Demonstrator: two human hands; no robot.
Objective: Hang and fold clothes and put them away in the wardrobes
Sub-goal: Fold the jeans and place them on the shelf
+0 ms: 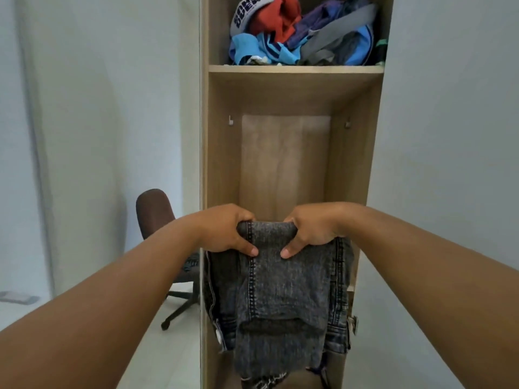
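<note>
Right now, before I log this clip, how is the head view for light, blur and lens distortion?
Head view: soft, even light, no glare; wide-angle bending bows the wardrobe sides and stretches both forearms; slight softness overall, yet the stitching on the jeans gripped by the left hand and right hand reads clearly; the compartment's upper inside is shadowed.

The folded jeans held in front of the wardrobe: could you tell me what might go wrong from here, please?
1. Both hands, left hand and right hand, grip only the top fold of the jeans, so the hanging layers may unfold.
2. The upper shelf carries a loose clothes pile that could spill forward.
</note>
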